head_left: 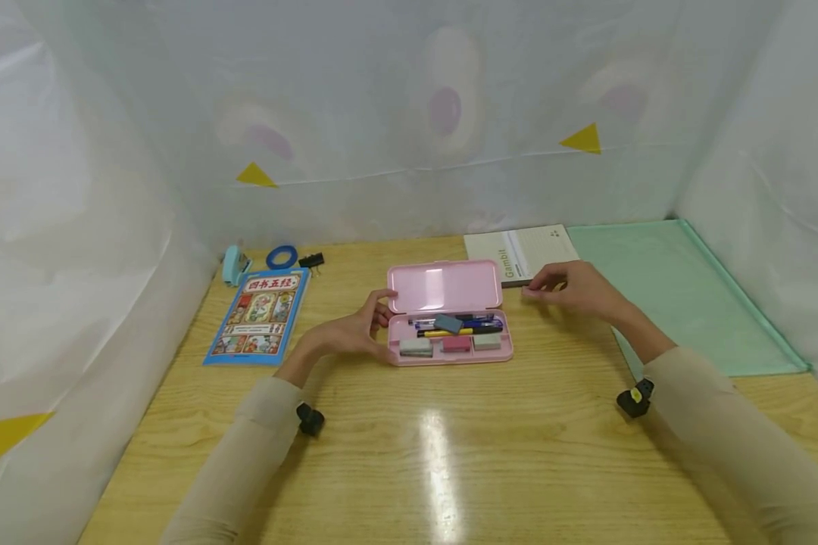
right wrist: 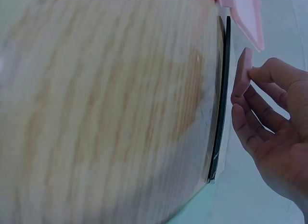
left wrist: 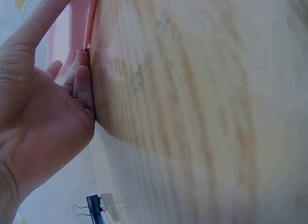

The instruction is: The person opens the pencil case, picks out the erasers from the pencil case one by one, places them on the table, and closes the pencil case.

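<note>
Nearest the camera in the head view, two beige sleeves reach in from the bottom corners over the pale wooden bench (head_left: 423, 454), each wrist carrying a small black camera.

At the centre of the frame lies the open pink plastic pencil case (head_left: 450, 322). Its lid stands raised behind the tray. In the tray, three small block erasers, grey, pink and grey-green, lie in a row along the near edge. Behind them lie several pens and a yellow pencil, with a dark grey eraser resting on top of them.

The left hand (head_left: 354, 329) is at the case's left end. Its fingers are relaxed and fairly straight, the thumb touches the lid's left corner and the fingertips lie against the tray's end; it grasps nothing.

The right hand (head_left: 576, 288) hovers right of the case, over the bench beside the notebook's near corner. The right wrist view shows it pinching a small pink eraser (right wrist: 244, 72) between thumb and fingers.

Left of centre lies a blue illustrated book with Chinese characters (head_left: 259, 314). Beyond it, at the bench's back edge, sit a light blue stapler-like tool (head_left: 234, 263), a roll of blue tape (head_left: 282, 256) and a black binder clip (head_left: 311, 261).

Behind the case to the right lies a grey-white notebook marked "Gambit" (head_left: 521, 253), and right of that a mint green plastic folder (head_left: 682, 295). White plastic sheeting with yellow triangles (head_left: 409, 113) closes off the background.
</note>
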A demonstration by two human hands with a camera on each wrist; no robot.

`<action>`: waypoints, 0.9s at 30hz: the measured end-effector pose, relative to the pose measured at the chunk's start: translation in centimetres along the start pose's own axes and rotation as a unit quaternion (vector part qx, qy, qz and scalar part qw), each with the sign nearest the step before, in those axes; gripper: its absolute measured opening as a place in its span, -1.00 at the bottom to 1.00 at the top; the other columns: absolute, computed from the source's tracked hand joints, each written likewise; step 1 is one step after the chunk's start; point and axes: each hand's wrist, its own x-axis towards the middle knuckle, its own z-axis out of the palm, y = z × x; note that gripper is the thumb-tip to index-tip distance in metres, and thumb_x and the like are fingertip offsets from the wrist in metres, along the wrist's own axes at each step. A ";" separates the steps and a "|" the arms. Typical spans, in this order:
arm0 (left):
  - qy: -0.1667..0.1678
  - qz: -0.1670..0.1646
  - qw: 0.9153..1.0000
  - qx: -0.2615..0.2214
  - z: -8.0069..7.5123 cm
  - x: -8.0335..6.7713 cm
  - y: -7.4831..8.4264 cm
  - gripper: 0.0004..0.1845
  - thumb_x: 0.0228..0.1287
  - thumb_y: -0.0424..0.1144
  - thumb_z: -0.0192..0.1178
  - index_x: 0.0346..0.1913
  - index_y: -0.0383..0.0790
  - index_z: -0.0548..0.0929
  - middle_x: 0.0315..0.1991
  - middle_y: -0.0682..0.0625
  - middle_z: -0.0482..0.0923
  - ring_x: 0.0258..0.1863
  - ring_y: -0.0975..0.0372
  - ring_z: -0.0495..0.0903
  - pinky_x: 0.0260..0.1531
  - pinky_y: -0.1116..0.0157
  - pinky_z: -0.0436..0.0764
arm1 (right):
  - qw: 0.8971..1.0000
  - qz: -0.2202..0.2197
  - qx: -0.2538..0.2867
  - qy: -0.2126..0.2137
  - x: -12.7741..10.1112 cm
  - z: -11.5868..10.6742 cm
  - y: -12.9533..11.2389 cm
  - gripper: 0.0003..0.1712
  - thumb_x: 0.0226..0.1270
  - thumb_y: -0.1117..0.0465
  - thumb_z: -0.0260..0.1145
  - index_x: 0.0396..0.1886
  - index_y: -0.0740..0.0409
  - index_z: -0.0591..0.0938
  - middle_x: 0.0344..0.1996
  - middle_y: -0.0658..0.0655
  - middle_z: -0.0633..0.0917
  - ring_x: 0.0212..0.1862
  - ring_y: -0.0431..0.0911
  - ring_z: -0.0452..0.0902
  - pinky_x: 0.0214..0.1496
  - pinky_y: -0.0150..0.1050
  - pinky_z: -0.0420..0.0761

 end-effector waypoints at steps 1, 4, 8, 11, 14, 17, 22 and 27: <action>-0.001 0.000 1.000 -0.001 0.0 0.0 0.1 0.21 0.11 -0.17 0.60 0.60 0.07 -0.11 0.19 -0.13 0.24 0.16 0.06 0.26 0.19 0.15 0.31 | 1.000 -0.004 -0.003 -0.004 0.2 0.1 0.1 -0.79 0.38 0.03 0.49 -0.15 0.04 0.81 -0.22 0.05 0.78 -0.15 -0.06 0.63 -0.09 -0.12 0.56; -0.003 0.000 1.000 -0.005 0.1 0.0 0.1 0.21 0.12 -0.17 0.60 0.60 0.07 -0.11 0.19 -0.13 0.24 0.16 0.06 0.25 0.18 0.15 0.31 | 1.000 -0.017 -0.003 -0.015 0.5 0.4 0.1 -0.81 0.38 0.07 0.49 -0.14 0.06 0.81 -0.22 0.05 0.79 -0.16 -0.06 0.64 -0.10 -0.12 0.57; -0.005 0.001 1.000 -0.009 0.2 0.0 0.0 0.20 0.13 -0.18 0.59 0.61 0.07 -0.12 0.19 -0.14 0.24 0.15 0.05 0.25 0.16 0.15 0.31 | 0.999 -0.021 0.004 -0.030 0.6 0.5 0.1 -0.78 0.37 0.08 0.50 -0.09 0.07 0.80 -0.17 0.06 0.79 -0.13 -0.05 0.64 -0.07 -0.10 0.57; -0.005 0.001 1.000 -0.009 0.2 0.0 0.0 0.20 0.13 -0.18 0.59 0.61 0.06 -0.12 0.19 -0.14 0.24 0.16 0.05 0.25 0.17 0.14 0.31 | 0.999 -0.006 0.010 -0.032 0.6 0.5 0.1 -0.71 0.34 0.03 0.52 -0.06 0.08 0.79 -0.12 0.09 0.78 -0.10 -0.03 0.62 -0.03 -0.09 0.56; -0.004 -0.001 1.000 -0.006 0.2 -0.1 0.1 0.20 0.13 -0.17 0.59 0.60 0.07 -0.11 0.19 -0.14 0.24 0.16 0.06 0.25 0.18 0.15 0.31 | 0.999 0.014 0.018 -0.024 0.3 0.6 -0.1 -0.65 0.32 -0.02 0.54 -0.04 0.08 0.79 -0.09 0.12 0.77 -0.07 0.00 0.61 -0.01 -0.07 0.54; -0.003 -0.001 1.000 -0.003 0.2 0.0 0.1 0.20 0.13 -0.16 0.59 0.60 0.07 -0.11 0.18 -0.13 0.24 0.15 0.06 0.26 0.18 0.15 0.31 | 0.999 0.027 0.038 -0.017 0.0 0.7 -0.7 -0.64 0.32 -0.03 0.53 -0.02 0.08 0.78 -0.08 0.13 0.76 -0.05 0.01 0.60 0.00 -0.09 0.54; -0.001 -0.002 1.000 -0.006 0.1 0.0 0.0 0.20 0.11 -0.17 0.60 0.60 0.06 -0.10 0.16 -0.13 0.25 0.13 0.07 0.26 0.17 0.16 0.31 | 0.994 0.005 0.101 -0.030 -0.1 1.4 -2.4 -0.70 0.42 0.13 0.46 0.05 0.16 0.74 -0.06 0.16 0.76 -0.02 0.02 0.61 -0.01 -0.20 0.57; -0.002 0.000 1.000 -0.010 -0.1 0.0 0.0 0.22 0.09 -0.19 0.61 0.60 0.05 -0.10 0.17 -0.14 0.25 0.14 0.06 0.26 0.17 0.15 0.31 | 0.987 -0.028 0.143 -0.065 0.2 3.0 -4.4 -0.71 0.44 0.24 0.42 0.10 0.20 0.72 -0.02 0.16 0.75 0.02 0.00 0.62 0.06 -0.27 0.57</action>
